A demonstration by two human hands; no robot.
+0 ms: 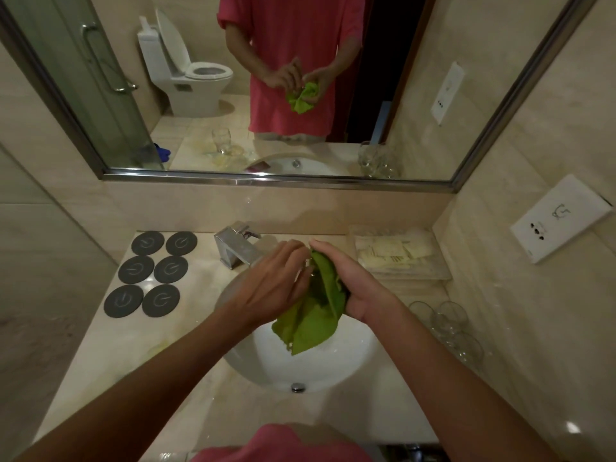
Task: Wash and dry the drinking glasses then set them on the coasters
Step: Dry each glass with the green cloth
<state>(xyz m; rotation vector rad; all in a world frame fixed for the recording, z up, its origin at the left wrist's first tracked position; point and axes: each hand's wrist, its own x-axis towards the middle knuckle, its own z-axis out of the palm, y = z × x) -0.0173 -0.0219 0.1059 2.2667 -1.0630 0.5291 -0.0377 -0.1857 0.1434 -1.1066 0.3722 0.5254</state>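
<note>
Above the white sink [350,365] my two hands meet. My left hand [276,281] grips a clear drinking glass [307,267], of which only a glint shows between my fingers. My right hand [356,288] holds a green cloth [313,321] bunched against the glass, with the cloth's end hanging down over the basin. Several dark round coasters [151,273] lie in two columns on the counter's left side, all bare. More clear glasses [448,320] stand grouped on the counter at the right, close to the wall.
A chrome faucet [235,245] stands behind the sink, just left of my hands. A clear tray of packets [396,255] sits at the back right. A wall mirror [283,88] faces me, and a white socket plate [560,218] is on the right wall.
</note>
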